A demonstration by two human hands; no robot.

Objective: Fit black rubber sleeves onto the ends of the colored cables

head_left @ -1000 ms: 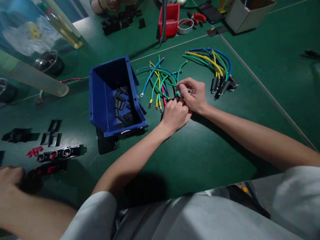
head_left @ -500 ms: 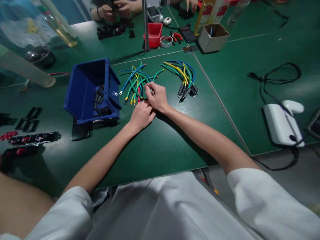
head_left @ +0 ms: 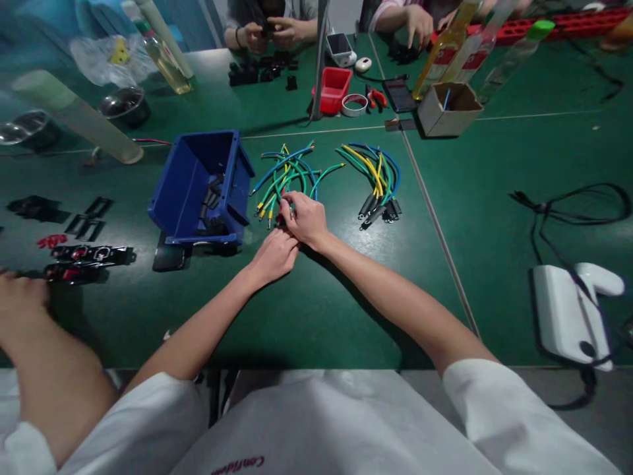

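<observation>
My left hand (head_left: 275, 254) and my right hand (head_left: 306, 219) meet at the near edge of a loose pile of blue, green and yellow wires (head_left: 289, 173). The fingers of both are curled together. A bit of red shows beside my right fingertips, but what they grip is mostly hidden. Metal lugs sit on several wire ends. To the right lies a second bundle of wires (head_left: 378, 168) with black sleeves (head_left: 374, 208) on its near ends. At the left stands a blue bin (head_left: 185, 178) with black sleeves inside.
A phone (head_left: 169, 256) lies partly under the bin. Farther back are a metal pole (head_left: 319, 72), red tray (head_left: 333, 89), tape roll (head_left: 355, 105), and cardboard box (head_left: 448, 112). A white device (head_left: 568, 316) with cables is at the right. Other people's hands (head_left: 281, 33) work across the table.
The head view has shifted, so the table items appear lower and mostly farther right. My hands remain together beside the wire pile, with only slight finger movement.
</observation>
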